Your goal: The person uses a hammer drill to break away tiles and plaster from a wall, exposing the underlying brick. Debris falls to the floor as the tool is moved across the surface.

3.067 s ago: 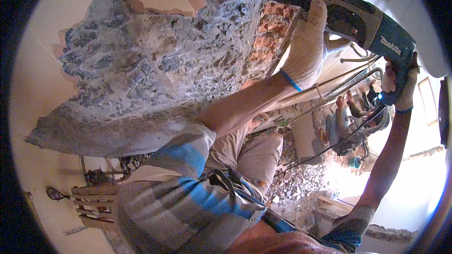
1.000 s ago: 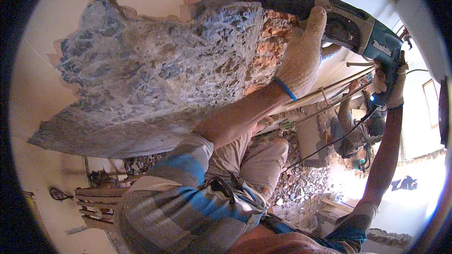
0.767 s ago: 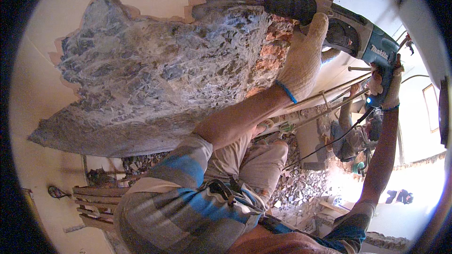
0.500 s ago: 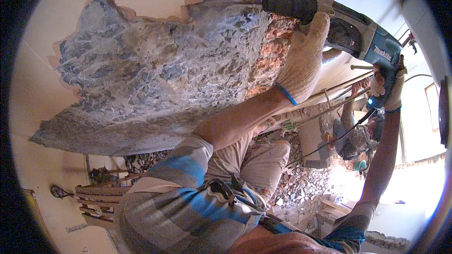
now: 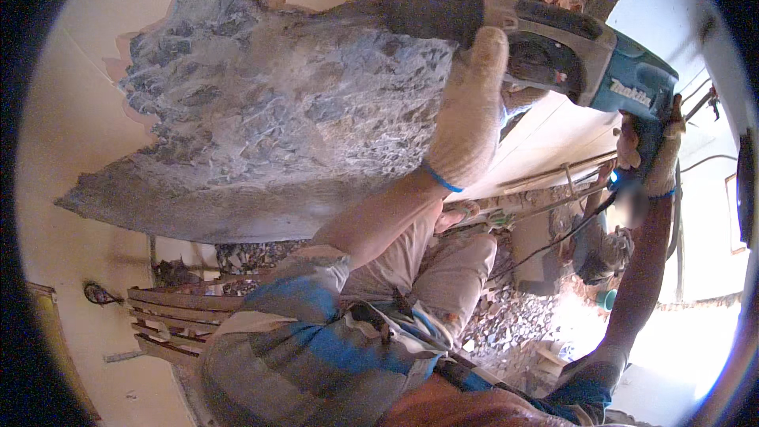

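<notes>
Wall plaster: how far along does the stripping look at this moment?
Done: a large patch of wall is stripped to rough grey, with rubble below. In hand: the left hand grips the front and the right hand the rear of a teal rotary hammer. Left: smooth cream plaster surrounds the patch.
</notes>
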Demonstrator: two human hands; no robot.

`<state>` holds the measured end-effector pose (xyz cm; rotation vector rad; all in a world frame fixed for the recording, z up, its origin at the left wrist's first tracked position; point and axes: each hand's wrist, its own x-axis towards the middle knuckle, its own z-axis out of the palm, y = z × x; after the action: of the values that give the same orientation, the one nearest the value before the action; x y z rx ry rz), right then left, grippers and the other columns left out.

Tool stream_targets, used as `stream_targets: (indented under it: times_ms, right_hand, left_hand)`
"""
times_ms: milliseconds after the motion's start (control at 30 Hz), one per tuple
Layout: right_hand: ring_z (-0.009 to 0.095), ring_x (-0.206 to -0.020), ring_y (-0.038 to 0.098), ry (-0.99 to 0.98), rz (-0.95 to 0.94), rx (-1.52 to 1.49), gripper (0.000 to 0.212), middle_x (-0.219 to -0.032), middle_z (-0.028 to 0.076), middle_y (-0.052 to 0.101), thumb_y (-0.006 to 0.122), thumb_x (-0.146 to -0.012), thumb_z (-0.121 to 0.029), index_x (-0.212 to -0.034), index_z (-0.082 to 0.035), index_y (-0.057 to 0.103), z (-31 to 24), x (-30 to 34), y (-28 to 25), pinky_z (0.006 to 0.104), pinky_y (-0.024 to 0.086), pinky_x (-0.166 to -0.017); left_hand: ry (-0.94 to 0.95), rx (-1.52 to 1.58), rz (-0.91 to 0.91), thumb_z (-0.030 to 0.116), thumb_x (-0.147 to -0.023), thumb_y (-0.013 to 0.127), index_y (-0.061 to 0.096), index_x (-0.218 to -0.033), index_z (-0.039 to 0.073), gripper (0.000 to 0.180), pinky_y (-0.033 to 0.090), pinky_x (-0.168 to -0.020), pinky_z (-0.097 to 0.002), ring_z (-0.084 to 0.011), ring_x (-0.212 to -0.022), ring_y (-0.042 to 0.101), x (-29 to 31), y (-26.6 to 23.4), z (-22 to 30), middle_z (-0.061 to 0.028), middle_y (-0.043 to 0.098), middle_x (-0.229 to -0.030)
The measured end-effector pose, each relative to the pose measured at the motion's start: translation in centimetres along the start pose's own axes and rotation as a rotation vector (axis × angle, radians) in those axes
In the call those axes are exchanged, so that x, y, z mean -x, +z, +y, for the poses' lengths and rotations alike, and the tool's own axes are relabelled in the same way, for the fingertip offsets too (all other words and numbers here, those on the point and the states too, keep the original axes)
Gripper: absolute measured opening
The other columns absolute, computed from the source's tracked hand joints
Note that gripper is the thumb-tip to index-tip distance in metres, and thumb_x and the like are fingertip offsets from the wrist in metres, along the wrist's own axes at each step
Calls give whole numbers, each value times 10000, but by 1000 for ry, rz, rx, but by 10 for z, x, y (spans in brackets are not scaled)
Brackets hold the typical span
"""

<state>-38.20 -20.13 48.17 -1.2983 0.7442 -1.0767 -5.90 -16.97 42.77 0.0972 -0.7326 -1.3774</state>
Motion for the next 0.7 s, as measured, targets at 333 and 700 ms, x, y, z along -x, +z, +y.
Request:
stream_targets:
  times_ms: [333, 700]
  right_hand:
    - [257, -667, 684, -65, 446, -19, 1006, -931, 157, 717, 472, -899, -898, -1332, 6, 573, 63, 100, 67, 365, 588, -605]
    - [351, -1036, 697, 16, 714, -814, 987, -1344, 175, 645, 456, -944, -839, -1554, -63, 437, 223, 283, 123, 519, 592, -911]
  left_hand:
    - [-186, 78, -129, 440, -1096, 565, 448, -1477, 4, 591, 635, -1013, -467, -305, -1161, 708, 56, -28, 39, -188, 654, -1291]
    - [-511, -68, -155, 588, -1118, 377, 410, -1567, 66, 690, 512, -1100, -474, -247, -1340, 586, 143, -108, 22, -107, 578, -1476]
